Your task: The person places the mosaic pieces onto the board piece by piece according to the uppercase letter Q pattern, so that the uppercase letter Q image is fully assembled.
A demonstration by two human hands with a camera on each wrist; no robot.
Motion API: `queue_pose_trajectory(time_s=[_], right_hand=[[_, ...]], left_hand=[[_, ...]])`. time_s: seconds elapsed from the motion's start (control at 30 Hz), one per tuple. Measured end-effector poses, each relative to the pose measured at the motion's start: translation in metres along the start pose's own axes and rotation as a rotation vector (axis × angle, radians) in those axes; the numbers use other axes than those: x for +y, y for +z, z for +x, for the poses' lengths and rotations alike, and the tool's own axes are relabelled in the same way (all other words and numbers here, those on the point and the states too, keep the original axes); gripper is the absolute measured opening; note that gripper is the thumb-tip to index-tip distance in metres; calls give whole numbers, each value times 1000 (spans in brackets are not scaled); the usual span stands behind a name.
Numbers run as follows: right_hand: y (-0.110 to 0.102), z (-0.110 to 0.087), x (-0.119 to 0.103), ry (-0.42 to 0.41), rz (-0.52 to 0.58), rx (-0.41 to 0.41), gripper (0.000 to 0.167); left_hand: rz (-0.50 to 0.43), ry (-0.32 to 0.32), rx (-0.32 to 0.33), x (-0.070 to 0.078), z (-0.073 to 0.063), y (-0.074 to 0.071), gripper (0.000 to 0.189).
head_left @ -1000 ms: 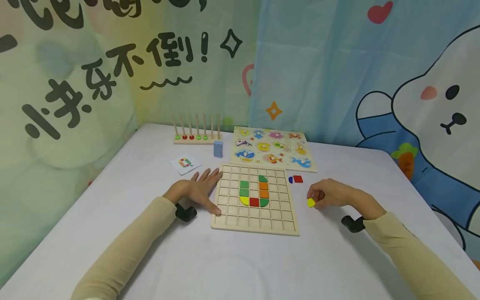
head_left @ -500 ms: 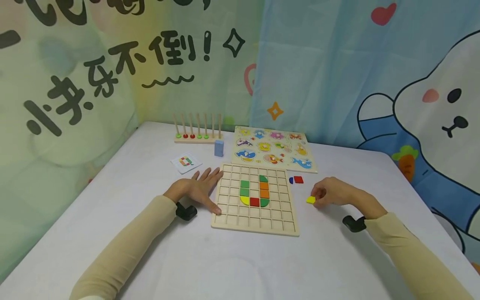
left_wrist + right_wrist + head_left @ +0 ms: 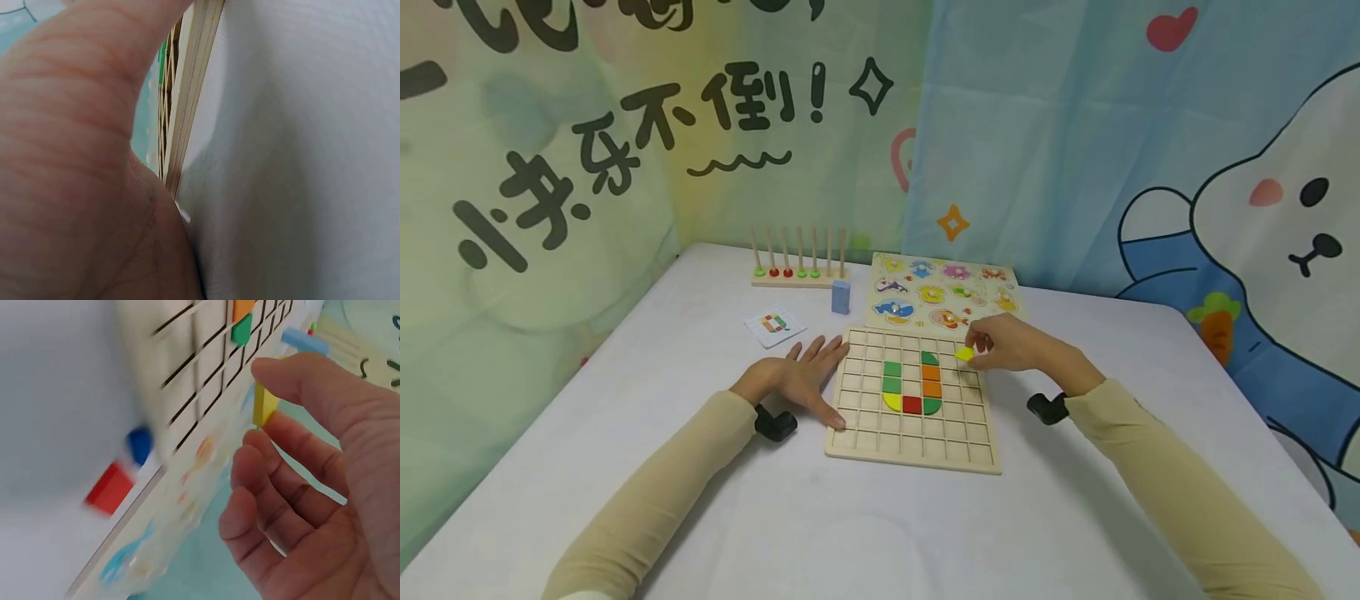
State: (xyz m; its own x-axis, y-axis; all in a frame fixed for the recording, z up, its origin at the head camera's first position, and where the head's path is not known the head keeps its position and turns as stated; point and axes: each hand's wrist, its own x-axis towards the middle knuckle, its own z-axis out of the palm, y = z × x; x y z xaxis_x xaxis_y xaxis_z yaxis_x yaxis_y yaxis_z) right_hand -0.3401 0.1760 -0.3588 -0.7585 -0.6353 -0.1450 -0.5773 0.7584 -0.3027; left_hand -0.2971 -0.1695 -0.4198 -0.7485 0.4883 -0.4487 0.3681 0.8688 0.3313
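Note:
My right hand (image 3: pixel 1011 343) pinches a small yellow piece (image 3: pixel 965 354) between thumb and fingertips, held over the upper right of a wooden grid board (image 3: pixel 865 442). The right wrist view shows that yellow piece (image 3: pixel 259 409) too, tilted on edge. On the board lie green squares (image 3: pixel 892 377), orange squares (image 3: pixel 931 381), a red square (image 3: pixel 912 405), a yellow quarter-round (image 3: pixel 892 402) and green quarter-rounds (image 3: pixel 929 358), arranged as a U. My left hand (image 3: pixel 793 383) rests with spread fingers at the board's left edge, its thumb (image 3: pixel 81 125) close against the rim (image 3: pixel 194 94).
A loose red piece (image 3: pixel 109 487) and a blue piece (image 3: pixel 139 445) lie beside the board; the right hand hides them in the head view. Behind are an animal puzzle (image 3: pixel 917 283), a blue block (image 3: pixel 841 297), a peg rack with beads (image 3: pixel 801 282) and a pattern card (image 3: pixel 773 325).
My right hand has carried the yellow piece from the table right of the board up and left, over the board's upper right. The left hand stays in place.

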Motion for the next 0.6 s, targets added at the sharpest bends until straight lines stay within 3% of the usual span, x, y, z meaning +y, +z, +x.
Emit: queue_pose_trajectory(time_s=[0.3, 0.6], right_hand=[[7, 56, -40, -27, -59, -45, 23], [19, 81, -58, -74, -104, -100, 22]], left_hand=[[13, -25, 3, -6, 11, 5, 137], [21, -27, 0, -3, 9, 4, 135]])
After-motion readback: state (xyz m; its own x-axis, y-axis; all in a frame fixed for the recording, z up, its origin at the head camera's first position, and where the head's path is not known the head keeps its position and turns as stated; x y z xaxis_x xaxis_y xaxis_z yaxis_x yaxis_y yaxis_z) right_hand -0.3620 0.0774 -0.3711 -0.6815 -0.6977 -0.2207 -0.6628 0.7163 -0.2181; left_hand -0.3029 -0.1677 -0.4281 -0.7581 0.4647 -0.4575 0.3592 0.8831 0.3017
